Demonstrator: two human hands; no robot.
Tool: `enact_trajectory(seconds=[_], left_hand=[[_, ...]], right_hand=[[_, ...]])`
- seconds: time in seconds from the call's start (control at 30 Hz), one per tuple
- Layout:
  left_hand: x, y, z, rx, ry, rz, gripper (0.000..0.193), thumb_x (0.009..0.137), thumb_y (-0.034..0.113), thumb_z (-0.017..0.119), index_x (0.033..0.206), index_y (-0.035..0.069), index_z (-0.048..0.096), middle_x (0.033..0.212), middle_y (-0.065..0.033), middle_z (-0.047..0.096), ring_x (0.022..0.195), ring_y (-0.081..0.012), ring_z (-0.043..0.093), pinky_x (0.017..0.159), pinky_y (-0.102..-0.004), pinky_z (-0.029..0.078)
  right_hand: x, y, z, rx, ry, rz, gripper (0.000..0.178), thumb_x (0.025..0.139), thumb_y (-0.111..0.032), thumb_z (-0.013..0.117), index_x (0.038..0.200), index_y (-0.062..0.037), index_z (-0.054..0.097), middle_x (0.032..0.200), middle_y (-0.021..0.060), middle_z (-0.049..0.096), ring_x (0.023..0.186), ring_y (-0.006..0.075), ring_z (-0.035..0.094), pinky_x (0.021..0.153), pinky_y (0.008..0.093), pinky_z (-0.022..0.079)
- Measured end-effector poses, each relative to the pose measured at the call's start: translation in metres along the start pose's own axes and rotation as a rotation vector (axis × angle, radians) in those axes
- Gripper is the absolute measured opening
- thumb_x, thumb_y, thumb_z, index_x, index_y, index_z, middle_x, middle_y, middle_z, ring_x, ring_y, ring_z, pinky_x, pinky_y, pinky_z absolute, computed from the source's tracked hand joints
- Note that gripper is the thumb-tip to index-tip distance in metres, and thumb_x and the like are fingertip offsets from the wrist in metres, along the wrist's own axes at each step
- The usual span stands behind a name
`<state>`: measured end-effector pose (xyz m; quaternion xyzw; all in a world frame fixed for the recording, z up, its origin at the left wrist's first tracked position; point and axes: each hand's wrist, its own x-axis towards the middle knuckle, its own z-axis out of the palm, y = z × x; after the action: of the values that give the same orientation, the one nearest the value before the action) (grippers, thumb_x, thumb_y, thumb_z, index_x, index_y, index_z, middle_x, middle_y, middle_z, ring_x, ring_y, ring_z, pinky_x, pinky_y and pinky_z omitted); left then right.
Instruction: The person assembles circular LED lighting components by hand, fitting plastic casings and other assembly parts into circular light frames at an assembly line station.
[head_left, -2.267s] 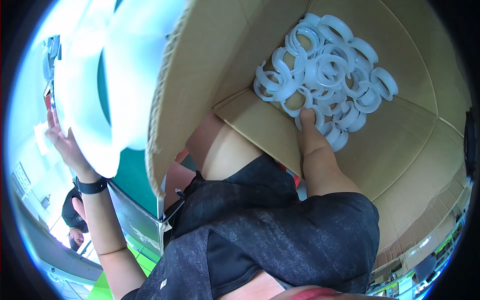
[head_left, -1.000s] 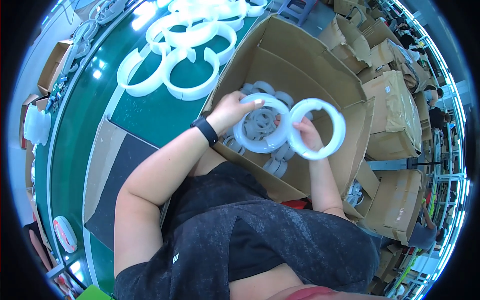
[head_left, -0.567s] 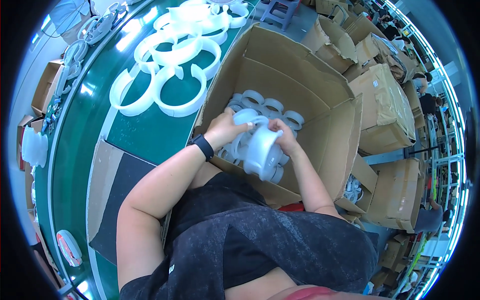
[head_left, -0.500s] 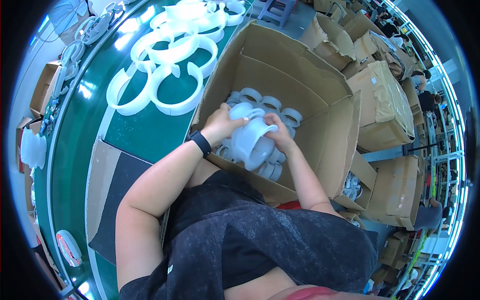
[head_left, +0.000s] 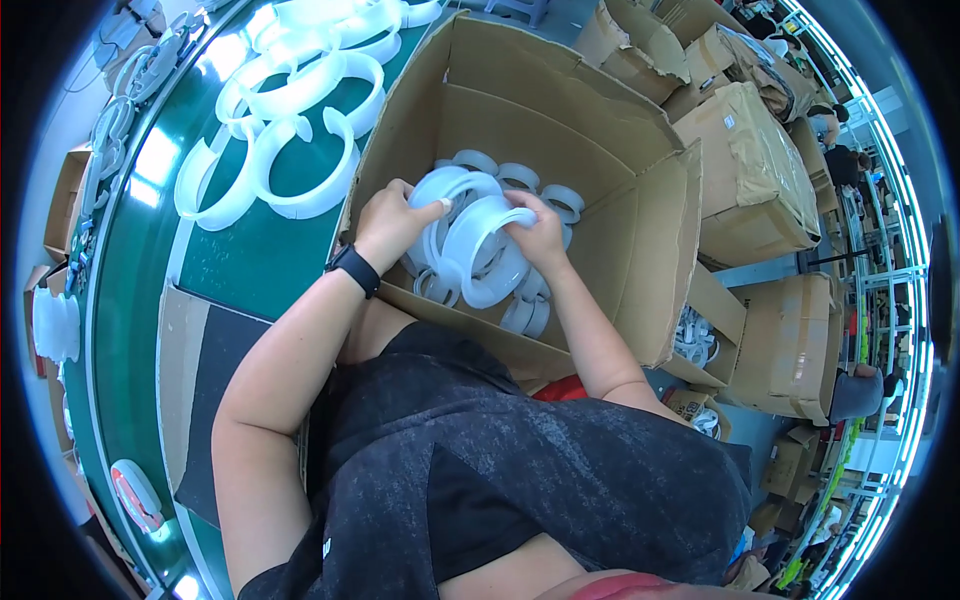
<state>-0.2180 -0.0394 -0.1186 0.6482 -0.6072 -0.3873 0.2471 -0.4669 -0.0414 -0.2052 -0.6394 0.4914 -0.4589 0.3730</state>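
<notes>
Over the open cardboard box [head_left: 520,115], my left hand [head_left: 395,225] grips the left edge of some translucent white C-shaped plastic rings [head_left: 465,255], with its thumb on top. My right hand [head_left: 540,236] is closed on the right edge of the same rings. They lie side by side and partly overlap, tilted so their openings show; how many there are I cannot tell. Beneath them, several similar white rings [head_left: 518,177] rest at the bottom of the box. A dark watch [head_left: 354,270] is on my left wrist.
Left of the box runs a green-topped table [head_left: 245,265] bearing several white C-shaped rings [head_left: 310,175]. A black-and-grey board [head_left: 225,370] lies near my left arm. Cardboard boxes [head_left: 755,185] stand to the right; one smaller box [head_left: 700,340] holds white parts. A white-and-red piece [head_left: 137,495] sits lower left.
My hands have spread farther apart, and the held rings have turned so that their openings show more. The whole view has shifted, moving the box and table slightly left and up.
</notes>
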Motion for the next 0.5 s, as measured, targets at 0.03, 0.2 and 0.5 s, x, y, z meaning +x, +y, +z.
enact_trajectory(seconds=[0.03, 0.2, 0.5], left_hand=[[0.002, -0.004, 0.005, 0.000, 0.000, -0.002, 0.059, 0.074, 0.040, 0.073, 0.103, -0.008, 0.058, 0.105, -0.0225, 0.062, 0.082, -0.0334, 0.065, 0.073, -0.0369, 0.051], [0.007, -0.002, 0.006, -0.474, -0.117, -0.171, 0.056, 0.080, 0.037, 0.066, 0.114, -0.003, 0.047, 0.099, -0.0123, 0.059, 0.076, -0.0215, 0.064, 0.065, -0.0281, 0.052], [0.026, -0.005, 0.042, -0.316, -0.083, -0.146, 0.051, 0.079, 0.036, 0.064, 0.110, -0.004, 0.053, 0.096, -0.0186, 0.064, 0.087, -0.0259, 0.066, 0.072, -0.0362, 0.054]], right_hand=[[0.001, 0.006, -0.005, 0.001, -0.001, 0.001, 0.043, 0.073, -0.003, 0.074, 0.114, -0.0006, 0.063, 0.113, 0.0133, 0.065, 0.104, 0.0203, 0.062, 0.089, 0.0303, 0.049], [-0.009, 0.037, -0.026, 0.400, -0.075, 0.225, 0.056, 0.078, -0.001, 0.069, 0.131, -0.0057, 0.053, 0.132, 0.0148, 0.052, 0.115, 0.0232, 0.055, 0.093, 0.0328, 0.047], [-0.014, 0.076, -0.007, 0.548, -0.027, 0.521, 0.036, 0.089, -0.025, 0.064, 0.116, -0.0020, 0.058, 0.102, 0.0137, 0.066, 0.085, 0.0240, 0.066, 0.072, 0.0391, 0.055]])
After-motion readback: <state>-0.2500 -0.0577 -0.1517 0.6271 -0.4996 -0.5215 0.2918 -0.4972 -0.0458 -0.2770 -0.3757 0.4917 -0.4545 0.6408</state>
